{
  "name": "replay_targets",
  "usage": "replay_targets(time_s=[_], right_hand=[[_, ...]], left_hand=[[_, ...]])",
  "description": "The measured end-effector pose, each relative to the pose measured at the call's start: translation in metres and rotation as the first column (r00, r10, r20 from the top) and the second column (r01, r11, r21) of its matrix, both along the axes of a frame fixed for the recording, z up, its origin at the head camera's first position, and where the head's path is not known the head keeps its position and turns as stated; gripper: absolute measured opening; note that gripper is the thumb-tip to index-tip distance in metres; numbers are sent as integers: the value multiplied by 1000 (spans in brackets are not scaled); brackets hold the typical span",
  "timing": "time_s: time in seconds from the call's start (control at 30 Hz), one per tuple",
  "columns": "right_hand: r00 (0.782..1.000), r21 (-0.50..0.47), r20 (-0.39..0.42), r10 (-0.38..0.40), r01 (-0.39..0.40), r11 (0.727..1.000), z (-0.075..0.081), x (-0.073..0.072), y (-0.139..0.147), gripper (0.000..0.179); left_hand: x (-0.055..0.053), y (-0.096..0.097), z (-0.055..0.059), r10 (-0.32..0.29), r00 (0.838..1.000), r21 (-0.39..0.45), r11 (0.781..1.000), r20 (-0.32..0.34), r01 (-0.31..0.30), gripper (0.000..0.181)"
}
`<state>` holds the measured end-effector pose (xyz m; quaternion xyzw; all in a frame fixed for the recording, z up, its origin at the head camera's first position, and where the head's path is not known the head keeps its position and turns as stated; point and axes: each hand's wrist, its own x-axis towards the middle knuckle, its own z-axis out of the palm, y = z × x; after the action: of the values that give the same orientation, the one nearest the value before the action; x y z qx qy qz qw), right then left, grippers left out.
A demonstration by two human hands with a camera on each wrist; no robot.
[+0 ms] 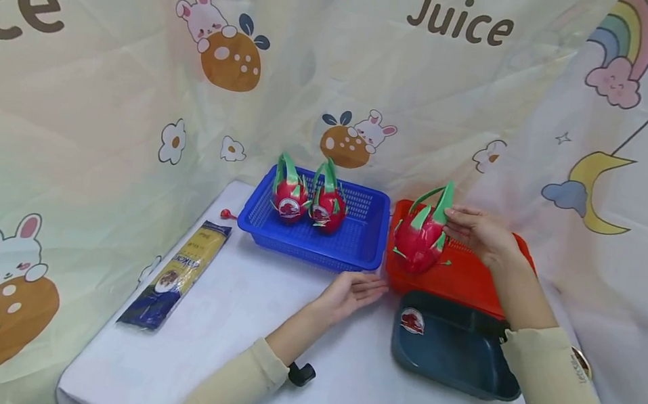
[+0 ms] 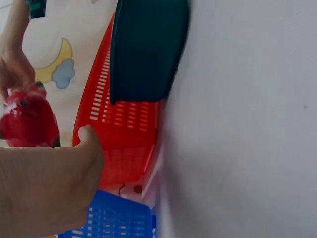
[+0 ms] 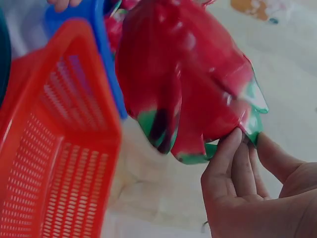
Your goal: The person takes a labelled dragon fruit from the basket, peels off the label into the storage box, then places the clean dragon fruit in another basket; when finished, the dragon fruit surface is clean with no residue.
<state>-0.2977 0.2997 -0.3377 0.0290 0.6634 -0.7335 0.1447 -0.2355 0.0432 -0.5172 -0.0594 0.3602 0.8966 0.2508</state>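
Observation:
My right hand pinches a red dragon-fruit-shaped bag by its green upper part, holding it over the red basket. Up close in the right wrist view, thumb and fingertips nip a green leaf-like flap of the bag. My left hand holds nothing; its fingers are relaxed, near the gap between the red basket and the blue basket. Two similar bags, one on the left and one beside it, sit in the blue basket with green handles up.
A dark teal bin with a round sticker stands in front of the red basket. At the left lies a yellow-and-blue packet, with a small red object behind it. A black object lies beside my left forearm. Printed cloth hangs behind.

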Motion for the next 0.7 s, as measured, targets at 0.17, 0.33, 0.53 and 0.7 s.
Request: replay_targets(time_s=[0.17,0.33,0.53,0.7], right_hand=[[999,0,21,-25,25,1000,-6,-22,8,17],[997,-3,50,-52,52,999,-13,-41,13,14],[992,70,84,-90,84,994,-26,-59,15,13],[988,67,107,-115,109,992,-36,-74,16,12]], left_hand=[[-4,13,-3,59,998,65,996,31,-61,51],[-8,22,-5,95,992,166,980,79,-107,50],[-8,27,-11,72,994,236,968,79,-89,51],[-7,28,-14,63,996,231,970,55,-74,51]])
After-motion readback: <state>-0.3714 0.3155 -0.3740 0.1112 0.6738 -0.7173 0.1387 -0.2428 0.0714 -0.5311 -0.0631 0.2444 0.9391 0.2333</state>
